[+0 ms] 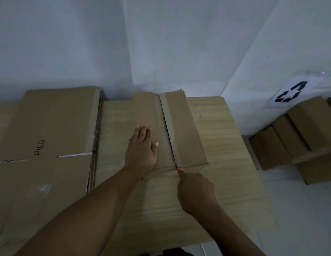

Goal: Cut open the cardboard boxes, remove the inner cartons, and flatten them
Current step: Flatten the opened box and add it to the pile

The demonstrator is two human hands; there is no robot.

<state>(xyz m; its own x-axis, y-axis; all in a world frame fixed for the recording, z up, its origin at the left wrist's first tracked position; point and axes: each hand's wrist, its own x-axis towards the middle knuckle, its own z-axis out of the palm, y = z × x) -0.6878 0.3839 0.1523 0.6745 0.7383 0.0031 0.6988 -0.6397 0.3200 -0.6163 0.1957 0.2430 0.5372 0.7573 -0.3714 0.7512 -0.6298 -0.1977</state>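
A brown box (170, 130) sits in the middle of the wooden worktop (216, 182), against the wall. A strip of tape runs down its top, slit open along the middle. The left hand (141, 150) lies flat on the box, fingers spread. The right hand (196, 193) has its grip curled around a small red cutter (178, 169) at the box's near edge. Flat cardboard (46, 135) lies on the left. More boxes (297, 137) are stacked on the right, under a recycling sign (290, 94).
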